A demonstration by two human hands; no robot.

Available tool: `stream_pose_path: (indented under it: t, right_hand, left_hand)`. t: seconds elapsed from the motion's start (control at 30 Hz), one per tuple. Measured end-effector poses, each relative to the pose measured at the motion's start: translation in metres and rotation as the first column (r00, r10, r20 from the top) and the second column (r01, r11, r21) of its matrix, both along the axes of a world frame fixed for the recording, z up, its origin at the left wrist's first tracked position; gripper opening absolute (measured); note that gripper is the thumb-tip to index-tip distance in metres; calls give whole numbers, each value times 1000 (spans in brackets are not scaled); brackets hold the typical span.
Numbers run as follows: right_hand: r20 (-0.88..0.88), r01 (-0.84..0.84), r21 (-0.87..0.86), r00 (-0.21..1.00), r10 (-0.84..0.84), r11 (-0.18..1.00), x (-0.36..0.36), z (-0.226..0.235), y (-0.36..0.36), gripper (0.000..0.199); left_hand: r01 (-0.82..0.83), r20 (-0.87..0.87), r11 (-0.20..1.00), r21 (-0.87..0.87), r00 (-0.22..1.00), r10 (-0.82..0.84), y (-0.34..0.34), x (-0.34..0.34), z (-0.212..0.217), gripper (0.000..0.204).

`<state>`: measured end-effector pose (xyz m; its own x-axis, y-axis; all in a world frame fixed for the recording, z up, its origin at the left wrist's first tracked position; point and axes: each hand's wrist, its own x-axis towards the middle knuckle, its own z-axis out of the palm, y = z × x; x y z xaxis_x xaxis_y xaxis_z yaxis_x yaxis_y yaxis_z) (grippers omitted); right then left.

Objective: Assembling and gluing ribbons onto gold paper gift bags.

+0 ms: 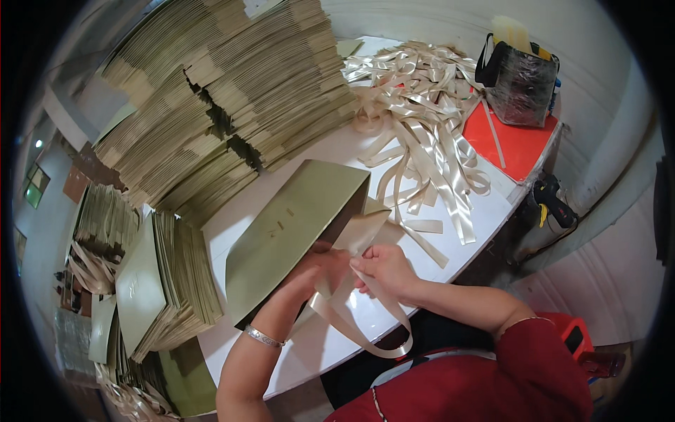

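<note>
Both hands meet at the near right edge of an olive-green bag (292, 225): the right hand (383, 271) pinches a cream ribbon (362, 340) between thumb and fingers, while the left hand (323, 269) sits against the bag's underside, its fingers partly hidden, so I cannot tell how firmly they grip. Small gold marks (283, 221) are printed on the bag's upward face, and similar pale print shows on the front of the bundle of bags (144, 299) to the left. The bag itself lies tilted over the desk (492, 211), beyond and to the left of the hands, its open side toward the right hand. The ribbon's loop hangs below the hands, near the desk's edge. Farther off, a tall stack of folded bags (281, 77) rises behind, with a heap of loose ribbons (436, 105) beside it, next to a red sheet (517, 144).
</note>
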<state>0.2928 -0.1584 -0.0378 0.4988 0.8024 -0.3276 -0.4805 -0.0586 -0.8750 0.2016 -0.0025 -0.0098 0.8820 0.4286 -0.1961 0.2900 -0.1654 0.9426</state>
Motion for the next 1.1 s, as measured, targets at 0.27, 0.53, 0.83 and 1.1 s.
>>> stream_pose_path:
  t: [0.27, 0.53, 0.83, 1.1]
  right_hand:
    - [284, -192, -75, 936, 206, 978, -3, 4, -8, 29]
    - [156, -497, 51, 861, 485, 866, -15, 15, 17, 22]
    - [993, -652, -119, -87, 82, 748, -15, 21, 83, 26]
    - [503, -573, -774, -296, 812, 269, -20, 59, 182, 34]
  left_hand:
    - [56, -38, 161, 985, 993, -115, 44, -17, -30, 58]
    - [-51, 142, 447, 893, 975, -174, -35, -59, 5, 81]
    - [-233, -57, 846, -479, 970, 235, -33, -145, -19, 21]
    - [-439, 232, 683, -584, 716, 659, -13, -141, -55, 11]
